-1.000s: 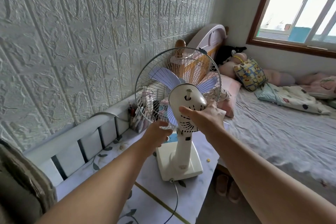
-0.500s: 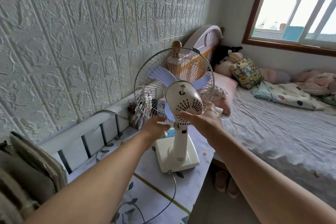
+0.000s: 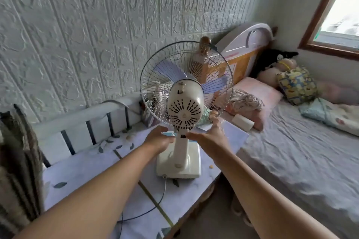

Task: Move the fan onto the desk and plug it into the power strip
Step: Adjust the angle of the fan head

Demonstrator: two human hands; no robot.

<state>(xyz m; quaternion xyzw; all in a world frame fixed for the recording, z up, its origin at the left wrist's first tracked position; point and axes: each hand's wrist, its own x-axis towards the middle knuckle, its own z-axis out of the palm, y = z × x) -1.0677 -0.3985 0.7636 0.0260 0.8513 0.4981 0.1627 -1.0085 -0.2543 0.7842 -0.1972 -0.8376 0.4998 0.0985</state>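
Fan point(image 3: 184, 122): upright on the desk point(image 3: 93, 172) near its bed-side edge, cord point(image 3: 155, 205) trailing toward you. Your left hand point(image 3: 158, 139) and right hand point(image 3: 210, 137) flank its neck, fingers loosely spread, grip unclear. Pillow point(image 3: 258, 97) and bed point(image 3: 291, 151) just beyond.

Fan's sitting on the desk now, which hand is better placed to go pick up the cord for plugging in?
Probably the left hand. The cord leaves the fan base at its rear-left corner and trails down the desk beside the left forearm. The right hand is on the far side. No power strip is visible.

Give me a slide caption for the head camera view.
Both hands, left hand and right hand, flank the table fan standing on the desk.
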